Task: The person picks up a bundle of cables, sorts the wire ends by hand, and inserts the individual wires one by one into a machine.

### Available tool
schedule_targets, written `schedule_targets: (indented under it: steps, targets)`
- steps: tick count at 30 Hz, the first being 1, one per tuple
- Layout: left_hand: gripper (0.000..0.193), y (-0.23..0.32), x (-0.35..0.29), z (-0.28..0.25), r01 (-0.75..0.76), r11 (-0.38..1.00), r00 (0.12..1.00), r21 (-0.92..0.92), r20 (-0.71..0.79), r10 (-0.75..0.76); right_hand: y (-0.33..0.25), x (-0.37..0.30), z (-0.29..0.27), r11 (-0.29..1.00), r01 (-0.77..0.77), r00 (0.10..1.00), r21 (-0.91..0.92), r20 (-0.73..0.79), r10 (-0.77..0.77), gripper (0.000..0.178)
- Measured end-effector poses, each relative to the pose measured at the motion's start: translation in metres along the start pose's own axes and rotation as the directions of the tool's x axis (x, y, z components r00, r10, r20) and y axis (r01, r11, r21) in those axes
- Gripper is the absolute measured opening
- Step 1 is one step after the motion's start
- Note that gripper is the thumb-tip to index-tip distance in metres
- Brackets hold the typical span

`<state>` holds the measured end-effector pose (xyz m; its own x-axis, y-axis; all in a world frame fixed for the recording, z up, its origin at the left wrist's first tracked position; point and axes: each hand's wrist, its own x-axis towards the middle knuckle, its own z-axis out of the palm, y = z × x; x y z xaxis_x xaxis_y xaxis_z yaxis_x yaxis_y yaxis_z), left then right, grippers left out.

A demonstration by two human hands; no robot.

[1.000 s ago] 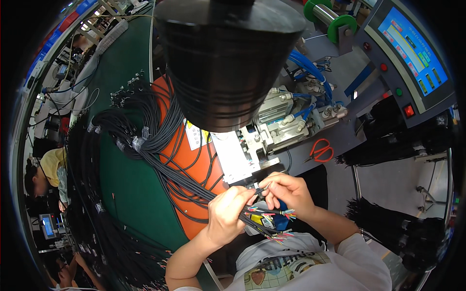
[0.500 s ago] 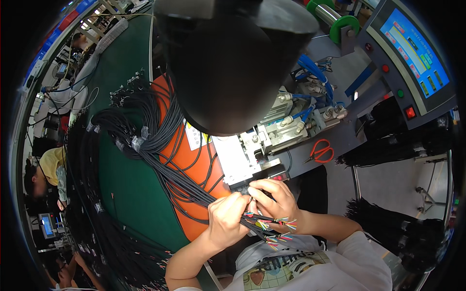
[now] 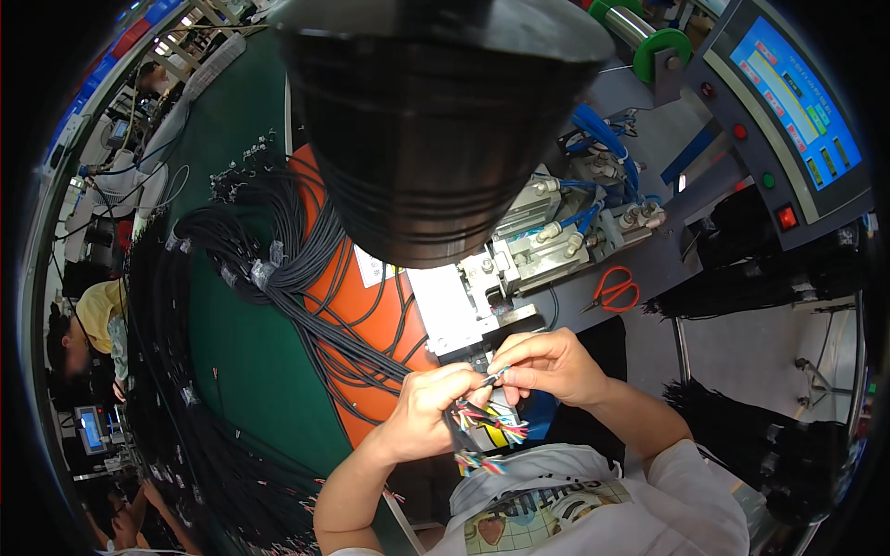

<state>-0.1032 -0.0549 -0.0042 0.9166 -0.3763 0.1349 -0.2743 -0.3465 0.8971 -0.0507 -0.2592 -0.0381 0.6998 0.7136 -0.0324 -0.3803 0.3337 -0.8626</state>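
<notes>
Black cables point(image 3: 357, 360) run from a tied coil on the left into my left hand point(image 3: 428, 412), which is closed around several of them. Below that hand hang the stripped cable ends, fanned into thin coloured wires point(image 3: 505, 428). My right hand point(image 3: 556, 366) pinches the thin wires of one cable end between thumb and fingertips, close to the left fingertips. Both hands are just in front of a small metal machine point(image 3: 547, 255) with a brightly lit white plate point(image 3: 445, 306). A large black round housing point(image 3: 426, 139) hides part of the machine.
Red-handled scissors point(image 3: 614, 289) lie right of the machine. A control screen point(image 3: 797, 102) with buttons stands at the far right. An orange mat point(image 3: 366, 315) covers part of the green table point(image 3: 250, 371). More black cable bundles point(image 3: 769, 445) hang at right; other people sit at far left.
My right hand has moved right and slightly down from the machine's front edge, now pinching wires in the open. The fanned cable ends have swung left and down under my left hand.
</notes>
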Motion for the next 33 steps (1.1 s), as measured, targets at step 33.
schedule_targets:
  steps: [33]
  targets:
    - [0.024, 0.005, -0.004, 0.021, -0.074, 0.827, 0.969, 0.558, -0.156, 0.192, 0.000, -0.001, -0.004, 0.929, -0.075, 0.990, -0.362, -0.140, 0.025, 0.010]
